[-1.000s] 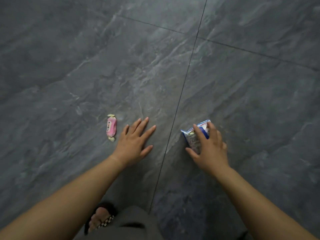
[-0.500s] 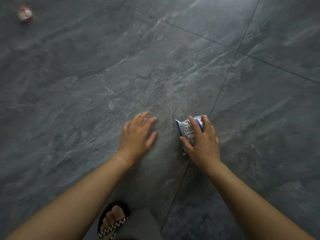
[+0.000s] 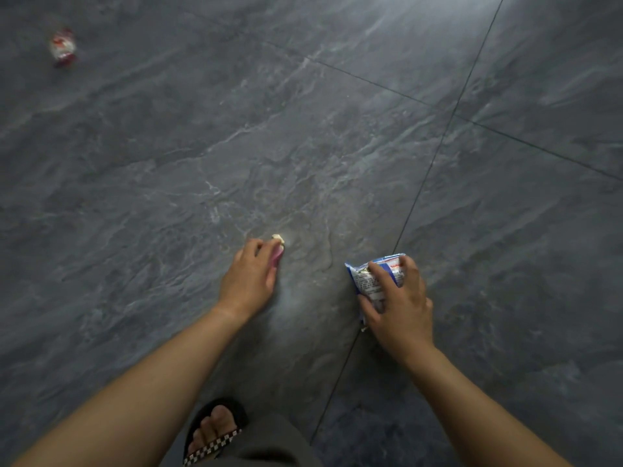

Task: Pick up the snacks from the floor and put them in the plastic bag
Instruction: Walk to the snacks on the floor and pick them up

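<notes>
Dark grey marbled floor tiles (image 3: 168,183) fill my view, crossed by thin grout lines. Nearest to me I see one foot in a black sandal with a checkered strap (image 3: 215,433), planted on the floor beside a fold of grey-green clothing.

Further out, my right hand (image 3: 397,305) is closed around a blue and white snack packet (image 3: 374,276), fingers wrapped over its top, thumb on the near side; the packet sits low at the floor on a grout line. My left hand (image 3: 249,278) is curled over a pink wrapped candy (image 3: 278,252), fingers pinched on it, only the pink edge and a pale twisted end showing past the fingertips. I cannot tell whether the candy is off the floor.

Farthest away, at the upper left, one red and white wrapped snack (image 3: 62,47) lies alone on the tiles, blurred.

That makes three snacks in sight. No bag or other container shows.
</notes>
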